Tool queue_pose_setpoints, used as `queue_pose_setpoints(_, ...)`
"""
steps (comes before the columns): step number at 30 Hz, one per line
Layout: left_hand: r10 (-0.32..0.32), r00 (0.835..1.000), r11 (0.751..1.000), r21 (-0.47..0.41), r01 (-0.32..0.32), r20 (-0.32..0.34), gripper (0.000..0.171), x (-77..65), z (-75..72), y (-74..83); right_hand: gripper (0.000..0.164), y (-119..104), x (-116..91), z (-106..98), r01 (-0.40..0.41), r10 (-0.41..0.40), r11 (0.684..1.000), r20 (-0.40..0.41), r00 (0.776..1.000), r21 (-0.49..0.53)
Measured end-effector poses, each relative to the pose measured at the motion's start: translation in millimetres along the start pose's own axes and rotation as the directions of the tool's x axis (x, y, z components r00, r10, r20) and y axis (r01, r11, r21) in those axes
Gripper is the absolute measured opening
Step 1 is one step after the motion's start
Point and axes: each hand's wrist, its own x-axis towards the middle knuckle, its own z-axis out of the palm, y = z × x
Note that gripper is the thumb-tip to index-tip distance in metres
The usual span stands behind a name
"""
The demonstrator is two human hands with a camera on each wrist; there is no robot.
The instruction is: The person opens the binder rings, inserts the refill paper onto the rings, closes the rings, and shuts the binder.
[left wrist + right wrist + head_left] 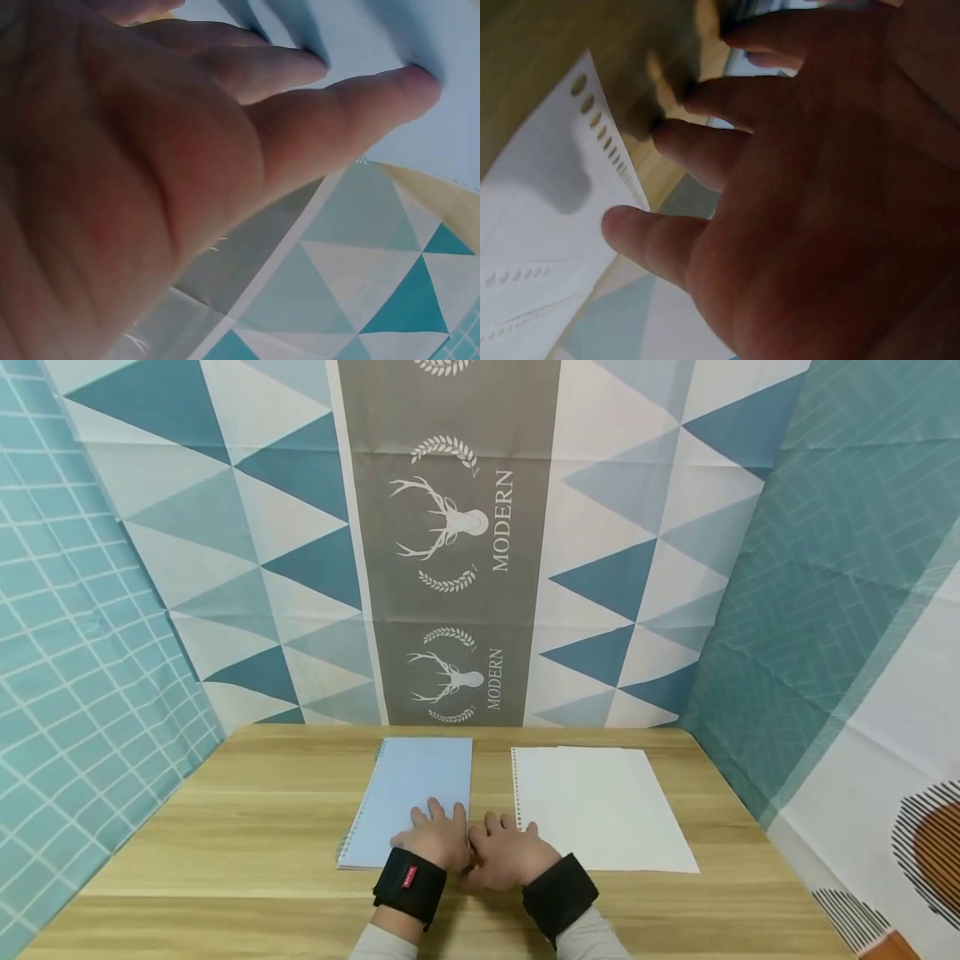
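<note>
A pale blue notebook lies on the wooden table, its ring-bound edge on the left. My left hand rests on its lower right part with the fingers spread; in the left wrist view, straight fingertips touch the pale surface. My right hand lies low beside the notebook's right edge, close to the left hand. White loose-leaf sheets with punched holes along their left edge lie to the right. In the right wrist view, spread fingers reach over the table and the corner of the holed paper. The right thumb's contact is unclear.
The wooden table extends around the papers and toward the person. Patterned cloth hangs behind it, with a tiled-print panel on the left and a green and white one on the right.
</note>
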Motion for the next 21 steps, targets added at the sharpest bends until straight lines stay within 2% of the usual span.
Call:
queue_pose_setpoints(10,0.001,1.000,0.999,0.043,0.000,-0.022,0.055,-1.4,0.0,1.4,0.080,0.1,7.0,9.3,-0.017,0.015,0.996,-0.018,1.000,-0.088)
queue_pose_setpoints(16,0.008,1.000,1.000,0.014,-0.008,-0.006,0.055,-0.4,1.5,-0.7,0.085,13.1,17.1,23.0,-0.006,0.008,0.998,0.022,1.000,-0.068)
queue_pose_setpoints(18,0.016,1.000,1.000,-0.012,-0.016,0.003,0.055,0.0,0.8,-3.6,0.086,11.7,13.1,20.4,0.001,0.002,0.998,0.044,0.999,-0.070)
queue_pose_setpoints(21,0.031,0.999,0.998,-0.060,-0.030,0.019,0.056,-0.2,-1.4,-8.3,0.088,17.0,17.1,30.2,0.019,-0.015,0.996,0.039,0.999,-0.087)
